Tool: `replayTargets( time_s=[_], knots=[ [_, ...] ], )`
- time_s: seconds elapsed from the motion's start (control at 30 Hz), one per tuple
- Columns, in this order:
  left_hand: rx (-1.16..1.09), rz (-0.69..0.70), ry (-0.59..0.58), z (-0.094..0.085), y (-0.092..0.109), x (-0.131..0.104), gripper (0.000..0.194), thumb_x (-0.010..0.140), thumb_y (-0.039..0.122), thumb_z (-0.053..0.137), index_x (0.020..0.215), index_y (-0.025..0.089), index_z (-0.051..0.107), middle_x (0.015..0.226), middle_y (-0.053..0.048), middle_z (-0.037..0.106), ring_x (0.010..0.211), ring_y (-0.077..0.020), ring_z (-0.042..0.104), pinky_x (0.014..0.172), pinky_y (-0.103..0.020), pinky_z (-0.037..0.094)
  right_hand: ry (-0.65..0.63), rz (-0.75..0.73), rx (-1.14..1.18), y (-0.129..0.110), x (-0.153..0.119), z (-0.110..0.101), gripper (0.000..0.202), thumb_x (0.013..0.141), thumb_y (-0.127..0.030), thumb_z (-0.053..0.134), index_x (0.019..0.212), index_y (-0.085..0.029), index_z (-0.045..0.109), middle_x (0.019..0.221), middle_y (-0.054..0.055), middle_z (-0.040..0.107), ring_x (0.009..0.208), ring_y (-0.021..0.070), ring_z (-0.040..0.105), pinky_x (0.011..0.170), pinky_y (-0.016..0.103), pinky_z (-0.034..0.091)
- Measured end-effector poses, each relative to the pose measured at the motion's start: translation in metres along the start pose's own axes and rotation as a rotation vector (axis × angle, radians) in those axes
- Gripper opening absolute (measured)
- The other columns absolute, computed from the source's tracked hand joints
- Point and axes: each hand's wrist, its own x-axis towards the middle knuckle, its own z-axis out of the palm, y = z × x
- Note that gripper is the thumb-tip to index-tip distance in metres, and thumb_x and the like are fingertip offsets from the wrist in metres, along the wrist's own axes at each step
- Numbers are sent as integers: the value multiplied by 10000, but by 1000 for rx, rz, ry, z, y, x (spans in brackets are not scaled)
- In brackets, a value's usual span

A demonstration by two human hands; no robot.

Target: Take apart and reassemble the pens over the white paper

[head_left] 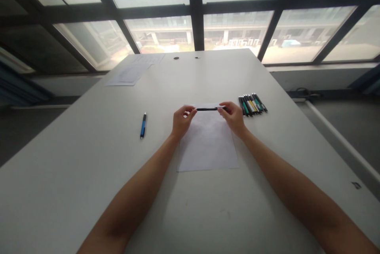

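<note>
A black pen (207,109) lies level between my two hands, over the far part of a white sheet of paper (209,143). My left hand (181,120) pinches its left end between thumb and fingers. At the other end, by the clip, my right hand (234,118) grips it the same way. Just right of that hand is a row of several pens (252,105) with black, green, yellow and white barrels, lying side by side. A single blue pen (143,126) with black ends rests apart, to the left of my left hand.
All this is on a large white table (89,143). Printed papers (127,72) lie at its far left corner. Two small round fittings, one a dark disc (176,58), sit near the far edge. Windows (160,34) with dark frames stand beyond.
</note>
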Motion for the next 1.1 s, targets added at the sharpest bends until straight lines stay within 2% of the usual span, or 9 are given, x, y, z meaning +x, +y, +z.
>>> replayTargets(
  time_s=[0.1, 0.2, 0.37, 0.47, 0.57, 0.77, 0.9, 1.0, 1.1],
  knots=[
    [13, 21, -34, 0, 3, -1, 266, 833, 440, 683, 818, 176, 711, 821, -37, 722, 767, -154, 645, 695, -269, 473, 29, 195, 396, -1, 6, -1, 329, 756, -468, 748, 969, -232, 665, 688, -27, 567, 606, 117, 509, 533, 244, 398],
    [29, 60, -88, 0, 6, -2, 269, 842, 442, 677, 798, 179, 708, 807, -34, 720, 760, -154, 642, 699, -276, 465, -44, 350, 578, 1, 8, -1, 269, 790, -458, 730, 940, -243, 669, 755, -15, 607, 689, 124, 559, 568, 238, 438],
    [36, 137, -229, 0, 10, -5, 329, 832, 513, 675, 805, 186, 712, 782, -35, 716, 748, -167, 635, 720, -300, 463, -134, 506, 810, -1, 5, 1, 225, 906, -485, 609, 924, -261, 619, 998, 4, 679, 968, 172, 625, 812, 340, 519],
    [-65, 115, -260, 0, 9, -6, 470, 911, 597, 513, 889, 178, 725, 806, -59, 725, 790, -182, 652, 763, -319, 478, -139, 535, 993, -10, 4, 0, 217, 953, -462, 553, 868, -262, 561, 793, -29, 628, 841, 160, 627, 828, 373, 524],
    [-105, 37, -164, 2, 5, -6, 602, 972, 613, 334, 905, 162, 725, 768, -70, 719, 760, -177, 651, 762, -321, 488, -179, 547, 1101, -21, 3, -3, 249, 971, -435, 522, 806, -249, 515, 610, -57, 473, 580, 128, 513, 646, 294, 512],
    [-72, -38, -121, 5, -3, -3, 615, 971, 613, 340, 843, 153, 728, 719, -64, 706, 704, -161, 641, 722, -297, 483, -233, 512, 1052, -24, 0, -8, 378, 968, -412, 443, 644, -219, 425, 506, -60, 331, 431, 105, 297, 404, 214, 313],
    [-59, -50, -137, 6, -5, -2, 626, 964, 625, 342, 836, 152, 732, 716, -66, 707, 697, -162, 639, 709, -293, 479, -163, 447, 813, -21, 2, -9, 376, 927, -528, 443, 753, -219, 568, 561, -38, 498, 404, 90, 251, 375, 229, 263],
    [-49, -66, -158, 7, -7, -2, 628, 955, 638, 354, 829, 153, 733, 709, -64, 706, 681, -162, 634, 697, -289, 477, -147, 410, 599, -18, 3, -5, 417, 885, -594, 479, 912, -214, 650, 773, 36, 688, 404, 86, 299, 369, 253, 288],
    [-31, -78, -184, 7, -8, -2, 637, 941, 659, 361, 819, 155, 731, 698, -62, 702, 672, -165, 629, 691, -286, 476, -140, 346, 498, -14, 0, 0, 474, 880, -630, 470, 948, -209, 675, 902, 88, 734, 517, 133, 509, 431, 278, 398]
  ],
)
